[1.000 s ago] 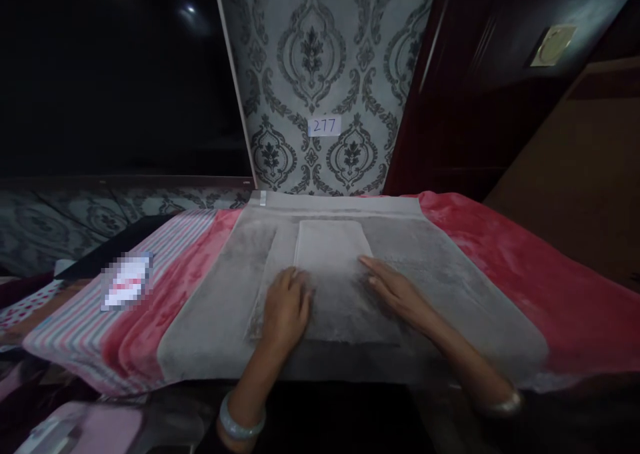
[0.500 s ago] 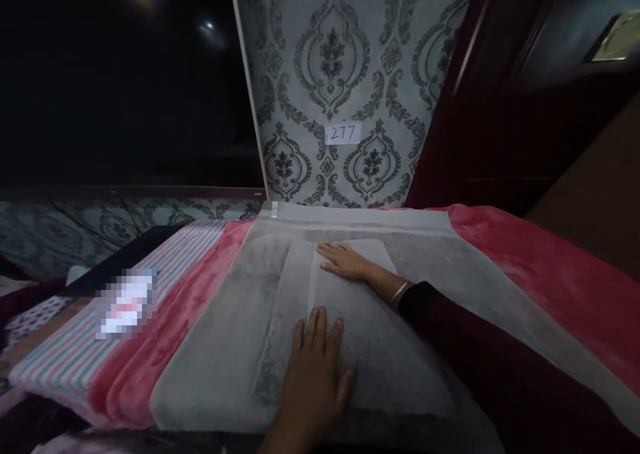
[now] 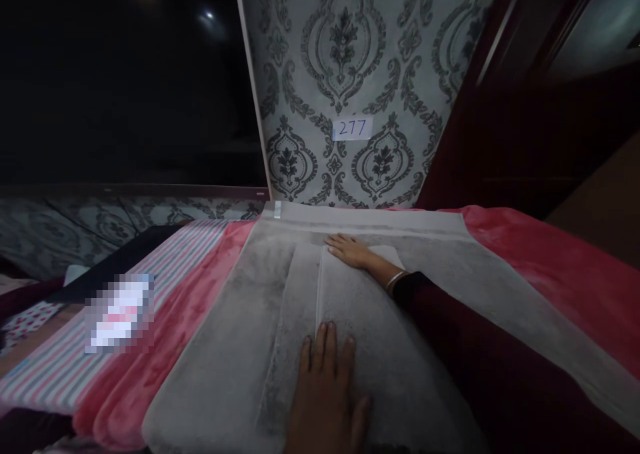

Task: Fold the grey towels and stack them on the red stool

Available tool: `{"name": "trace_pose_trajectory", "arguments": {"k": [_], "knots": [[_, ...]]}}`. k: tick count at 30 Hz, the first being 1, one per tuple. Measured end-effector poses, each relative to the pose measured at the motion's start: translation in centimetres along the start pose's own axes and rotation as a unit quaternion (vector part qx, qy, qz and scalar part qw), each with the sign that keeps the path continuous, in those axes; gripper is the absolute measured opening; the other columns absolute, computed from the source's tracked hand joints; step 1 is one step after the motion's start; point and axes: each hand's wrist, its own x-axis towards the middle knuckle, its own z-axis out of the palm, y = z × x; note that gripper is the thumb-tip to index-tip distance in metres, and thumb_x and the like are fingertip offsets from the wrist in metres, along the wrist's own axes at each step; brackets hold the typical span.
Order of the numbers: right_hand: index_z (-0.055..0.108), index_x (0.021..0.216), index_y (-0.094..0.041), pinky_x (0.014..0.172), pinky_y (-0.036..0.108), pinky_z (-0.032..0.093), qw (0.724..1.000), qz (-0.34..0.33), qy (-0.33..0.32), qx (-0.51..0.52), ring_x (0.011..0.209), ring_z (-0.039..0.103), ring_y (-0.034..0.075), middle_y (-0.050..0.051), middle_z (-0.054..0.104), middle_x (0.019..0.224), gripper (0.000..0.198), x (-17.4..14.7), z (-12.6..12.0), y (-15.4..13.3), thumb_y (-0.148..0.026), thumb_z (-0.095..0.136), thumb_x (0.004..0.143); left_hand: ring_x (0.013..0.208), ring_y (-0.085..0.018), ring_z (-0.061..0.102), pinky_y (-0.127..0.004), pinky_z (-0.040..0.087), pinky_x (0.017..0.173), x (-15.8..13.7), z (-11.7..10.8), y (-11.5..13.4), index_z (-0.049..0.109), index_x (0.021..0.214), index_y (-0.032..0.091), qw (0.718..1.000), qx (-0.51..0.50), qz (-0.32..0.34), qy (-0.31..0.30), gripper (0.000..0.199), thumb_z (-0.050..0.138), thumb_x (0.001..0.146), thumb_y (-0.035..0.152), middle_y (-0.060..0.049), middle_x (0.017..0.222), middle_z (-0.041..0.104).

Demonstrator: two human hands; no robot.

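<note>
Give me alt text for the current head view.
A person's left hand and right hand lie palm-down on folded gray plush fabric, atop a wider gray cloth flanked by red plush fabric. Behind, a 277 label is on damask wallpaper.

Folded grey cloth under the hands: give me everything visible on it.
The folded grey cloth looks soft and plush, smooth in places. It lies flat in layers on a larger grey cloth; a pale edge runs lengthwise, with a strip of cloth showing to its left. The far right corner looks rounded. The right hand rests by its far end, the left hand nearer, both palm down. The right sleeve hides part of its right side.
</note>
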Motion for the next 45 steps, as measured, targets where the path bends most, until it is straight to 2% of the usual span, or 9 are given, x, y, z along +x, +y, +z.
{"name": "trace_pose_trajectory", "arguments": {"k": [5, 10, 13, 23, 31, 35, 37, 41, 45], "knots": [[0.037, 0.161, -0.026, 0.122, 0.061, 0.023, 0.999, 0.03, 0.029, -0.029, 0.156, 0.021, 0.032, 0.008, 0.024, 0.17, 0.058, -1.2, -1.6, -1.8, -0.044, 0.026, 0.107, 0.156, -0.039, 0.021, -0.066, 0.027, 0.122, 0.2, -1.1, 0.6, 0.039, 0.159, 0.024, 1.0, 0.008, 0.004, 0.006, 0.071, 0.058, 0.093, 0.043, -0.016, 0.169, 0.024], [0.039, 0.159, -0.016, 0.126, 0.05, 0.017, 0.996, -0.057, 0.048, -0.038, 0.156, 0.023, 0.028, 0.014, 0.026, 0.168, 0.063, -4.5, -0.9, -4.9, -0.048, 0.032, 0.106, 0.156, -0.038, 0.021, -0.065, 0.027, 0.122, 0.3, -1.9, 1.1, 0.04, 0.158, 0.021, 1.0, 0.026, -0.001, 0.008, 0.07, 0.057, 0.094, 0.042, -0.019, 0.168, 0.026], [0.031, 0.163, -0.014, 0.126, 0.047, 0.017, 0.998, -0.057, 0.018, -0.016, 0.157, 0.019, 0.026, 0.014, 0.022, 0.169, 0.069, -5.7, 0.3, -5.7, -0.052, 0.031, 0.105, 0.156, -0.038, 0.022, -0.065, 0.027, 0.122, 0.4, -2.2, 1.4, 0.04, 0.158, 0.02, 0.999, 0.039, -0.005, 0.0, 0.069, 0.057, 0.094, 0.039, -0.02, 0.167, 0.027], [0.028, 0.164, -0.014, 0.126, 0.046, 0.017, 1.0, -0.003, 0.006, 0.013, 0.157, 0.021, 0.027, 0.012, 0.023, 0.169, 0.069, -2.5, 0.3, -4.4, -0.051, 0.027, 0.105, 0.151, -0.04, 0.035, -0.063, 0.042, 0.115, -0.5, -1.3, 1.5, 0.046, 0.154, 0.018, 0.993, 0.11, 0.013, 0.046, 0.063, 0.057, 0.094, 0.032, -0.021, 0.162, 0.037], [0.037, 0.161, -0.02, 0.124, 0.046, 0.024, 0.999, 0.005, 0.032, 0.029, 0.153, 0.031, 0.028, 0.009, 0.035, 0.166, 0.061, -2.2, 0.4, -3.7, -0.046, 0.025, 0.107, 0.151, -0.038, 0.036, -0.061, 0.043, 0.114, -1.1, 0.2, 1.4, 0.047, 0.153, 0.018, 0.99, 0.109, 0.017, 0.085, 0.061, 0.057, 0.092, 0.025, -0.019, 0.163, 0.039], [0.04, 0.159, -0.02, 0.121, 0.048, 0.029, 0.999, 0.017, 0.041, 0.026, 0.149, 0.038, 0.03, 0.011, 0.041, 0.163, 0.058, -2.1, 0.3, -3.4, -0.042, 0.027, 0.107, 0.152, -0.035, 0.035, -0.063, 0.035, 0.119, -2.7, -1.0, 0.4, 0.051, 0.149, 0.024, 0.993, 0.067, 0.013, 0.093, 0.058, 0.054, 0.091, 0.021, -0.014, 0.163, 0.04], [0.042, 0.158, -0.019, 0.12, 0.048, 0.031, 0.999, 0.017, 0.039, 0.029, 0.147, 0.04, 0.031, 0.013, 0.044, 0.16, 0.058, -1.8, 0.0, -3.2, -0.04, 0.032, 0.106, 0.152, -0.036, 0.033, -0.067, 0.031, 0.12, -3.9, -2.3, -1.0, 0.054, 0.148, 0.026, 0.991, 0.037, -0.038, 0.124, 0.057, 0.055, 0.091, 0.024, -0.012, 0.164, 0.038], [0.052, 0.152, -0.018, 0.117, 0.042, 0.037, 0.998, 0.012, 0.011, 0.054, 0.142, 0.048, 0.03, 0.013, 0.053, 0.153, 0.057, -0.6, -1.5, -2.5, -0.04, 0.052, 0.099, 0.141, -0.035, 0.05, -0.059, 0.041, 0.115, -5.5, -4.4, -4.3, 0.055, 0.146, 0.021, 0.956, -0.138, -0.175, 0.189, 0.06, 0.059, 0.089, 0.04, -0.016, 0.154, 0.053], [0.065, 0.139, -0.016, 0.104, 0.037, 0.05, 0.996, 0.02, -0.019, 0.087, 0.122, 0.065, 0.031, 0.013, 0.067, 0.138, 0.056, 0.3, -3.5, -1.9, -0.037, 0.068, 0.087, 0.125, -0.031, 0.064, -0.047, 0.05, 0.108, -5.8, -4.8, -5.1, 0.053, 0.148, 0.02, 0.847, -0.399, -0.27, 0.225, 0.08, 0.069, 0.079, 0.058, -0.016, 0.13, 0.069]]}}
